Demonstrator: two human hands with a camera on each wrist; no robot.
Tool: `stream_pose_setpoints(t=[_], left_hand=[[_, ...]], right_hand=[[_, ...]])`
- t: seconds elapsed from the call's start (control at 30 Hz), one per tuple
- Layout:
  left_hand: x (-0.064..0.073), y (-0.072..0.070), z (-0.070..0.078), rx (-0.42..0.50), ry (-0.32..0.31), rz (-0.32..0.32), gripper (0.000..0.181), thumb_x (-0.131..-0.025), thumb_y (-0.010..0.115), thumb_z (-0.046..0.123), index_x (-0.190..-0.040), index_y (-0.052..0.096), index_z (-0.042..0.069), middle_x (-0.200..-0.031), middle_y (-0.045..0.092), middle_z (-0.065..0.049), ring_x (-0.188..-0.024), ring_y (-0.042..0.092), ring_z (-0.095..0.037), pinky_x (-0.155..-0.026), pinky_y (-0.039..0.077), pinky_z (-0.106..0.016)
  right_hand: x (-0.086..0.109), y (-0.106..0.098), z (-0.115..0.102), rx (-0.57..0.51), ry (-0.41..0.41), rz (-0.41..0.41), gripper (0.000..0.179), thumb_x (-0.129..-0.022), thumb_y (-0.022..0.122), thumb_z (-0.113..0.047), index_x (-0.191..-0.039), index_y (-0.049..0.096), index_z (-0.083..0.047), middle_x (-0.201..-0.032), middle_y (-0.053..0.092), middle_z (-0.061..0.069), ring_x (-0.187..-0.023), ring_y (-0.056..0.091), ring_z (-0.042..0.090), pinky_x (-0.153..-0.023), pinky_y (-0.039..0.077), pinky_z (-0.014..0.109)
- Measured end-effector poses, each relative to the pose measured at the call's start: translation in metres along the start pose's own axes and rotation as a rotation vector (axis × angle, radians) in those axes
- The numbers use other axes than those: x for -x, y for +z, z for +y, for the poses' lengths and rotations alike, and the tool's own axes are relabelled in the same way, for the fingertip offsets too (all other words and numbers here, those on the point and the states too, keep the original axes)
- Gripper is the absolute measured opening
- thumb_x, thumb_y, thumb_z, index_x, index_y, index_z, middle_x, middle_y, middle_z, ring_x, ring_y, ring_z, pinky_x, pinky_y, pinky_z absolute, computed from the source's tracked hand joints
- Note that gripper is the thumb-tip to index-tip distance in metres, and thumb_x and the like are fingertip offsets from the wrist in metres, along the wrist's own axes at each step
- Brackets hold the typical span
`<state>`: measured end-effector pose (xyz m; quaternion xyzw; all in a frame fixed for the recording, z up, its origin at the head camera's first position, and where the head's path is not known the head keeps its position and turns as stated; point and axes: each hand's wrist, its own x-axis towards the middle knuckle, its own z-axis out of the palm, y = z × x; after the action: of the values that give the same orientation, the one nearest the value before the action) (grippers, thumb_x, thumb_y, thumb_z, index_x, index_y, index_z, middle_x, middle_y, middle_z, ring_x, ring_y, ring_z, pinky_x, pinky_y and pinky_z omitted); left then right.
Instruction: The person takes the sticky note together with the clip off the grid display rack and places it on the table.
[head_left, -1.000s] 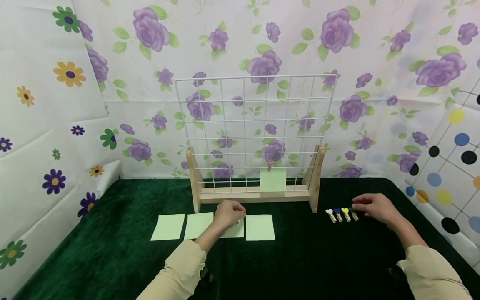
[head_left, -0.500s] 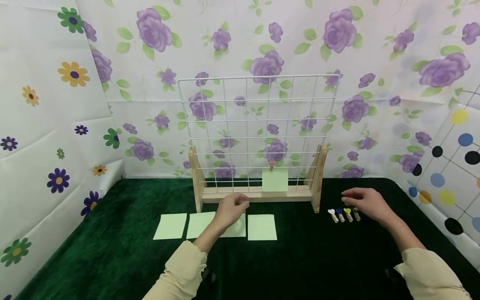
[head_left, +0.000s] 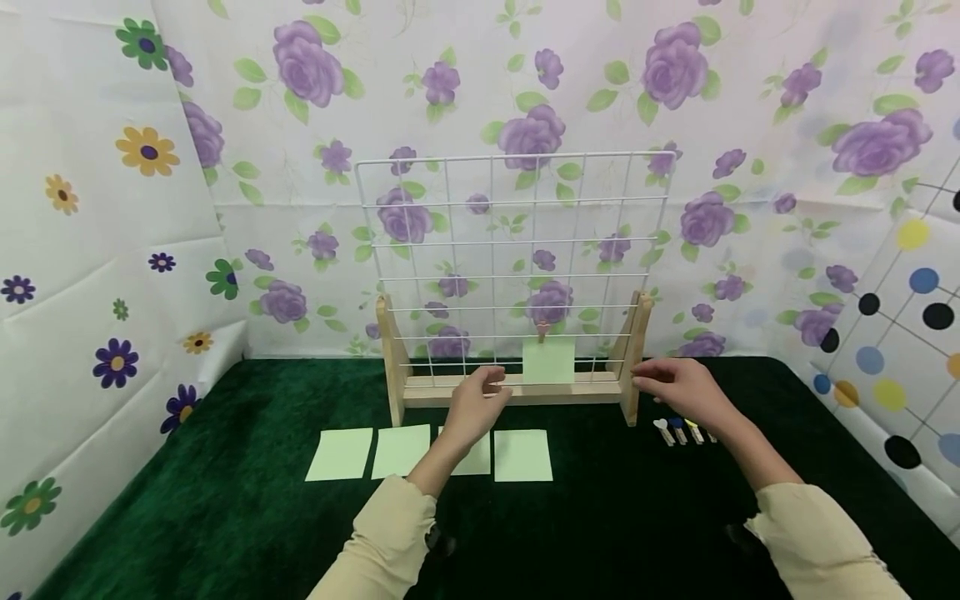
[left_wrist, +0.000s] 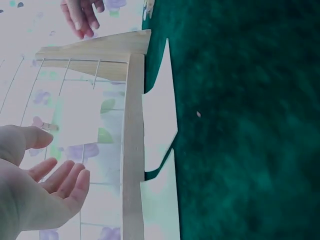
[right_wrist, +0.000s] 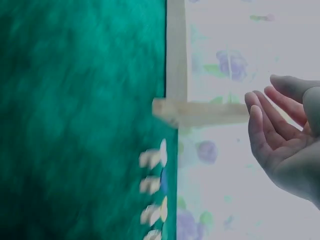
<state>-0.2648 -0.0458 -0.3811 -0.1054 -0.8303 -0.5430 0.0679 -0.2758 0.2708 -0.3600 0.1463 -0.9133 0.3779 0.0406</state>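
Observation:
My left hand (head_left: 476,406) hangs in front of the white wire grid's wooden base (head_left: 438,401), fingers loosely bent, holding nothing. In the left wrist view its palm and fingers (left_wrist: 60,182) show bare. Beside the stand's right leg (head_left: 636,367), my right hand (head_left: 693,393) is raised, also holding nothing; whether it touches the leg is unclear. A pale green paper square (head_left: 549,364) hangs low on the grid under a small pinkish clothespin (head_left: 543,331). Several clothespins with heart tops lie below the right hand, among them a white one (head_left: 662,430) and a blue one (head_left: 678,428).
Several pale green squares lie in a row before the stand, from the leftmost square (head_left: 339,455) to the rightmost square (head_left: 522,456); the left forearm partly covers one. Dark green cloth (head_left: 615,517) covers the table. Flowered sheeting (head_left: 300,167) rises behind.
My left hand has risen slightly toward the grid from over the paper row. My right hand has moved left from the clothespins to the stand's right leg. The clipped square stays put.

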Motion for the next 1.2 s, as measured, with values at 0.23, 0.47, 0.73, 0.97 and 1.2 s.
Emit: stream_pose_setpoints(t=[0.23,0.47,0.73,0.97,1.2], left_hand=[[-0.014,0.009,0.006,0.067,-0.038,0.024,0.044,-0.092,0.058,0.005,-0.135,0.051,0.0,-0.127,0.059,-0.016,-0.114,0.056,-0.03,-0.088,0.05,-0.042],[-0.029,0.024,0.01,0.125,-0.099,0.076,0.045,-0.091,0.058,0.004,-0.135,0.051,-0.002,-0.128,0.058,-0.016,-0.116,0.056,-0.03,-0.09,0.049,-0.04],[-0.035,0.037,0.012,0.161,-0.124,0.137,0.044,-0.091,0.058,0.002,-0.134,0.051,-0.003,-0.126,0.059,-0.017,-0.114,0.056,-0.03,-0.09,0.049,-0.039],[-0.037,0.04,0.01,0.166,-0.109,0.176,0.039,-0.091,0.057,0.001,-0.13,0.056,-0.003,-0.122,0.062,-0.016,-0.112,0.059,-0.029,-0.088,0.051,-0.037],[-0.037,0.042,0.012,0.162,-0.09,0.204,0.036,-0.089,0.057,-0.001,-0.125,0.059,-0.004,-0.116,0.065,-0.015,-0.106,0.062,-0.027,-0.086,0.052,-0.034]], right_hand=[[-0.016,0.012,-0.025,-0.001,-0.065,0.045,0.035,-0.097,0.06,-0.027,-0.118,0.066,0.0,-0.11,0.067,0.014,-0.095,0.063,0.028,-0.076,0.053,0.039],[-0.036,0.023,-0.052,-0.034,-0.104,0.073,0.031,-0.098,0.059,-0.022,-0.119,0.065,0.0,-0.112,0.067,0.016,-0.095,0.064,0.028,-0.076,0.053,0.04],[-0.053,0.034,-0.076,-0.077,-0.095,0.06,0.034,-0.098,0.059,-0.021,-0.126,0.062,-0.002,-0.121,0.064,0.016,-0.103,0.063,0.03,-0.08,0.053,0.041],[-0.066,0.041,-0.091,-0.097,-0.097,0.039,0.035,-0.098,0.058,-0.017,-0.128,0.06,0.001,-0.123,0.063,0.018,-0.098,0.066,0.029,-0.079,0.054,0.039],[-0.077,0.048,-0.101,-0.048,-0.07,0.019,0.037,-0.098,0.057,-0.014,-0.131,0.056,0.004,-0.126,0.06,0.02,-0.094,0.068,0.03,-0.078,0.055,0.039]])
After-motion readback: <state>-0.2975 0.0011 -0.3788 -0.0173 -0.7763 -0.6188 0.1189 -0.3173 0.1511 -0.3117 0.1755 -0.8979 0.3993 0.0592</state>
